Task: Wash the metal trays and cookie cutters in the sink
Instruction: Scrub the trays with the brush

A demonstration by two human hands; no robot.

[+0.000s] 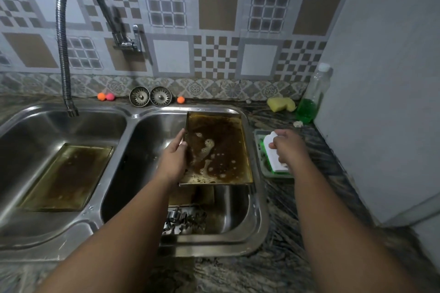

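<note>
A browned metal tray [223,150] with soap foam on it lies across the right sink basin [258,209]. My left hand [175,159] grips its left edge. On the counter to the right, my right hand [289,147] holds a white scrub brush [273,157] with green bristles over a small green dish [262,164]. A second stained tray [69,176] lies flat in the left basin [28,140]. Several metal cookie cutters [184,220] sit at the bottom of the right basin, partly hidden by my left forearm. Another tray edge shows under the held tray.
A flexible faucet [63,54] hangs over the left basin. Two sink strainers [150,96] and small orange and pink balls [105,96] stand at the back ledge. A yellow sponge [281,104] and a bottle of green liquid [313,100] sit by the right wall.
</note>
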